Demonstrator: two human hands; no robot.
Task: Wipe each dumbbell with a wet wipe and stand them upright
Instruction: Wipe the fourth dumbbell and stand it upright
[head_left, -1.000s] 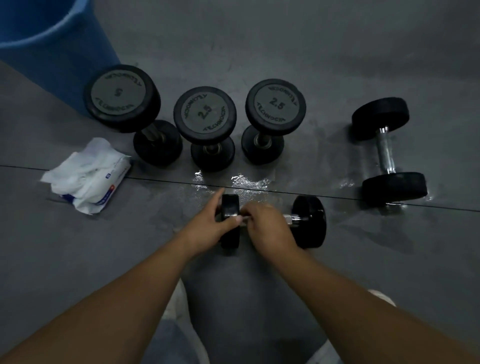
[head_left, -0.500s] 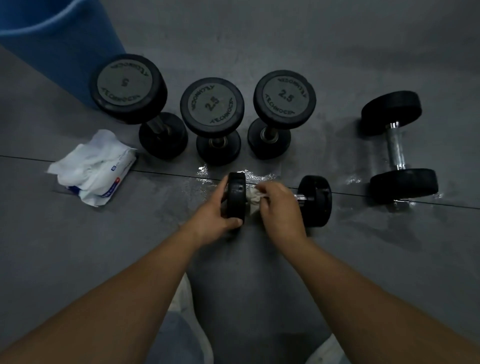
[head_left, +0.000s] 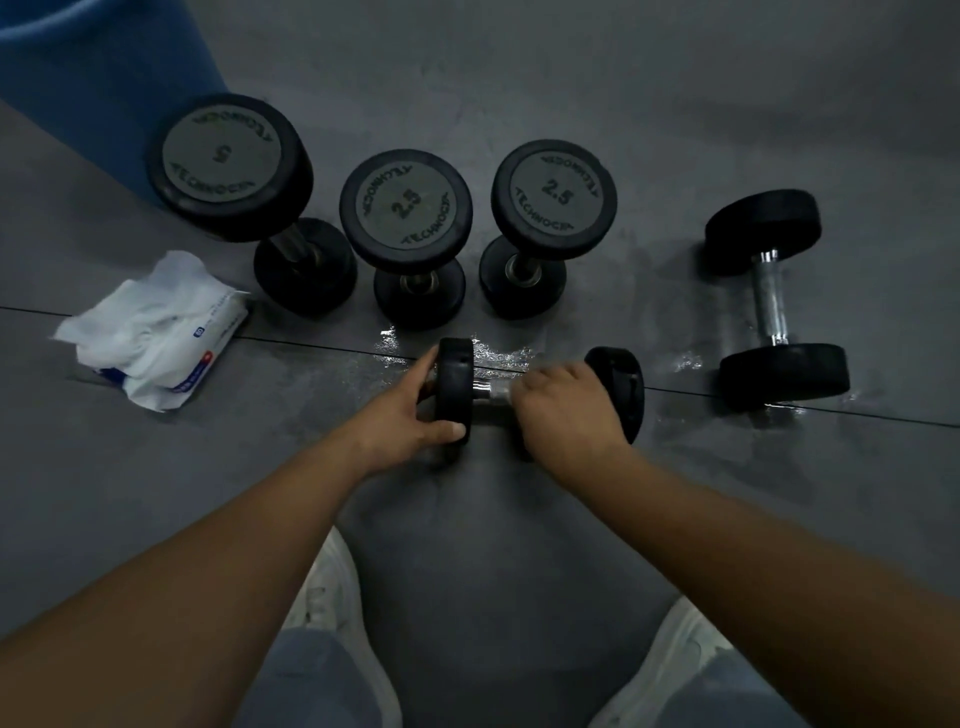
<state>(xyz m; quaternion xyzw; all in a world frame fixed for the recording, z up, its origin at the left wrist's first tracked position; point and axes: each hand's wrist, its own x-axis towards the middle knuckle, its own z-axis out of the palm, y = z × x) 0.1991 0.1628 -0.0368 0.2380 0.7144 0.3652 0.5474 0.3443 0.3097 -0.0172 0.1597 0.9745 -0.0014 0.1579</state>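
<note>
The grey floor (head_left: 675, 104) carries everything, with a blue bin (head_left: 93, 73) toward its far-left corner. Just in front of the bin stands the big dumbbell (head_left: 228, 166) marked 5, upright on one end. To its right, in the same row beyond the floor seam (head_left: 311, 345), stand the middle dumbbell (head_left: 405, 208) and the third dumbbell (head_left: 553, 200), both marked 2.5 and both upright. Well off toward the right edge, the side dumbbell (head_left: 771, 296) lies on its side, its near end on the seam.

The near dumbbell (head_left: 454, 395) lies on its side across the seam, right in front of you, beside a wet patch (head_left: 498, 356). Your left hand (head_left: 400, 421) grips its left end, thumb on the near rim. Your right hand (head_left: 566, 410) is curled round the handle next to the right end; whether a wipe sits under it you cannot tell.

The pack of wipes (head_left: 156, 332) lies open toward the left edge, just beside the big dumbbell's base. Your white shoes (head_left: 327, 587) show at the near edge.
</note>
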